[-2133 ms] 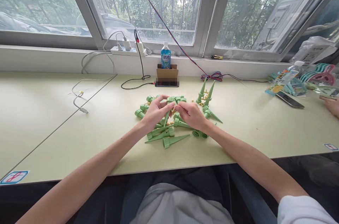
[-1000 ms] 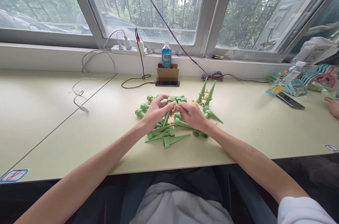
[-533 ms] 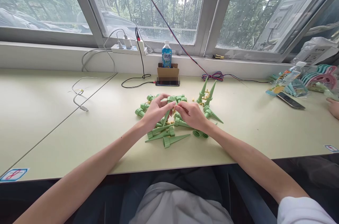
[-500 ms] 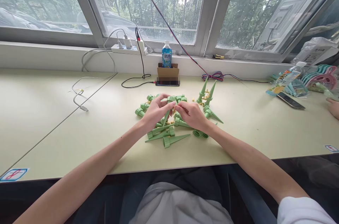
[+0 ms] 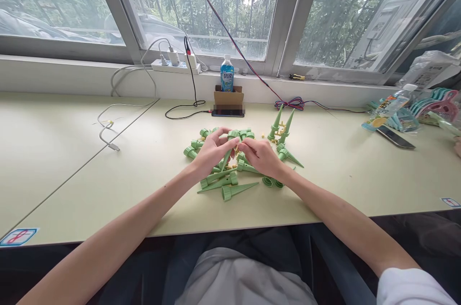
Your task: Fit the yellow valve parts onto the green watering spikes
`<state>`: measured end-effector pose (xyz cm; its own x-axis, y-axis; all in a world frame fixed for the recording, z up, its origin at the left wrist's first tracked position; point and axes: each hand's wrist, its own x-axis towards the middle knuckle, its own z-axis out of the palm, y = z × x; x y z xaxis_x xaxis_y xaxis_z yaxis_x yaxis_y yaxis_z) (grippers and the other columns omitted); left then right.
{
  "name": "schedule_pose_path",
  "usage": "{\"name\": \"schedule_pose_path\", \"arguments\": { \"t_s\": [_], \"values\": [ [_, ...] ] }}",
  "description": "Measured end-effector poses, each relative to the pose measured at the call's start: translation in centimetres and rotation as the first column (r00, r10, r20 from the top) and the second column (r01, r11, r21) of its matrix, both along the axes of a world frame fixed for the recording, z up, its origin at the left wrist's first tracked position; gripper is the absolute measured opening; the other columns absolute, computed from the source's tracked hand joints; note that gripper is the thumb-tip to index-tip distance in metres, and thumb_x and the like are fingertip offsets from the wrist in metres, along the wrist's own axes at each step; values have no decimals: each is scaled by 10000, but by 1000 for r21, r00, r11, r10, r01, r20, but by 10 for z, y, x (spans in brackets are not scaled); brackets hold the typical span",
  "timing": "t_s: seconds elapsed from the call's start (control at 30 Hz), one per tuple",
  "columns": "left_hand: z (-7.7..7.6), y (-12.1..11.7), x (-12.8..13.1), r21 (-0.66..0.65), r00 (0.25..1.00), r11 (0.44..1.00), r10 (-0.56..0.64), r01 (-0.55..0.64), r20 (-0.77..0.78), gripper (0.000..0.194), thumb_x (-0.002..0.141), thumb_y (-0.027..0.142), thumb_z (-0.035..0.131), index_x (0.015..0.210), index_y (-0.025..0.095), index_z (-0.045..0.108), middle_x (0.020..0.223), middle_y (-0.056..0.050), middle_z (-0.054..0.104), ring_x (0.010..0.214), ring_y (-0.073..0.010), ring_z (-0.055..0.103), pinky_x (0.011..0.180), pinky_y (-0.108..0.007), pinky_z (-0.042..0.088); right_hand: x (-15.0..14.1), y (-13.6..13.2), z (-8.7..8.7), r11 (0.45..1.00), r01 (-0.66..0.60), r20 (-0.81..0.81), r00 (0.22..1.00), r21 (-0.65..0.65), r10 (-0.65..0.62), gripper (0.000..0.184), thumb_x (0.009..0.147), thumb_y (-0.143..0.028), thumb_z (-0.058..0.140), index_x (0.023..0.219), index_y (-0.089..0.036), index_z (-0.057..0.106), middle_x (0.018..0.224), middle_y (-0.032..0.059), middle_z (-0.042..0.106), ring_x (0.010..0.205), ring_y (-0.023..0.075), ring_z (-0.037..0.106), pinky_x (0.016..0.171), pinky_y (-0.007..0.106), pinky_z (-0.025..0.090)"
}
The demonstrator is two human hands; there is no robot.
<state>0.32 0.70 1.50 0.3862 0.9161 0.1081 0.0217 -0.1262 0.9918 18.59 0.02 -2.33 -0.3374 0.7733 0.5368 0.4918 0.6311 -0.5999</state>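
Observation:
My left hand (image 5: pixel 213 150) is closed around a green plastic plant watering spike (image 5: pixel 226 157), its ribbed cap up and its point down. Close against it, my right hand (image 5: pixel 262 155) pinches at the spike's side; a small yellow piece seems to be between the fingertips, mostly hidden. Around both hands lie several more green spikes, one of them in front (image 5: pixel 238 190) with its wide end to the left. To the right, two spikes with yellow valves (image 5: pixel 281 127) stand point up. Loose green rings (image 5: pixel 267 181) lie by my right wrist.
Behind the pile, a phone (image 5: pixel 228 113) leans at a cardboard box (image 5: pixel 229 97) before a blue bottle (image 5: pixel 226 74). Cables (image 5: pixel 290 103) run along the back. Right, there are another phone (image 5: pixel 395 137), a drink pouch (image 5: pixel 388 107), pink and teal hangers (image 5: pixel 439 104), and another person's hand (image 5: pixel 457 146).
My hands stay nearly in place, with only a slight shift of the fingers at the spike. The other person's hand at the right edge has moved further out of view.

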Motion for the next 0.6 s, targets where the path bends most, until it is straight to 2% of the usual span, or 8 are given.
{"name": "schedule_pose_path", "arguments": {
  "t_s": [0.6],
  "values": [
    [2, -1, 0, -22, 1000, 1000, -4, 4, -13, 446, 796, 484, 744, 1066, 218, 509, 627, 40, 606, 494, -106, 494, 521, -251, 404, 0, 0, 1, 1000, -14, -5, 1000, -6, 14, 431, 1048, -455, 382, 762, -181, 552, 545, -41, 479, 504, 97, 404, 554, 232, 350]
  ]
}}
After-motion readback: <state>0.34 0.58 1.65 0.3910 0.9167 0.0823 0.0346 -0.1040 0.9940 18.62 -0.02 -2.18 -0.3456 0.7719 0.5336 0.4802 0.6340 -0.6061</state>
